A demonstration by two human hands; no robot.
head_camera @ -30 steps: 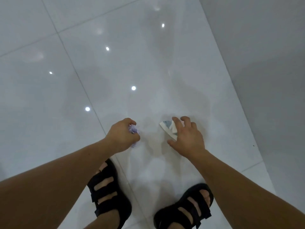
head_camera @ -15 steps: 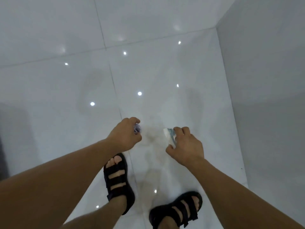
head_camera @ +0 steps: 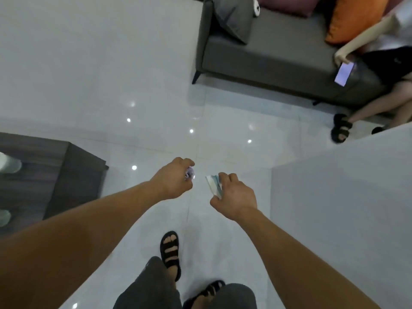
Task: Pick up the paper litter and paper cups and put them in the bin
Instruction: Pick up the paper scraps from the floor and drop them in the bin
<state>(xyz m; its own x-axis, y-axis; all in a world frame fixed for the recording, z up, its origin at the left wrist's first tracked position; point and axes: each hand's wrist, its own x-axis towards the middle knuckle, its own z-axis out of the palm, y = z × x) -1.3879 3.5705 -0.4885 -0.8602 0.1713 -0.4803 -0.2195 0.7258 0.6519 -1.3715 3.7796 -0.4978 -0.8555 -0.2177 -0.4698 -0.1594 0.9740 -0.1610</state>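
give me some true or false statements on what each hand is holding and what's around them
1. The left hand grips a small crumpled paper. True.
2. The right hand is empty. False: its fingers pinch a flat white and teal paper piece.
3. A bin stands between the two hands. False: no bin shows in this view.
4. An orange cushion lies on the grey sofa. True.
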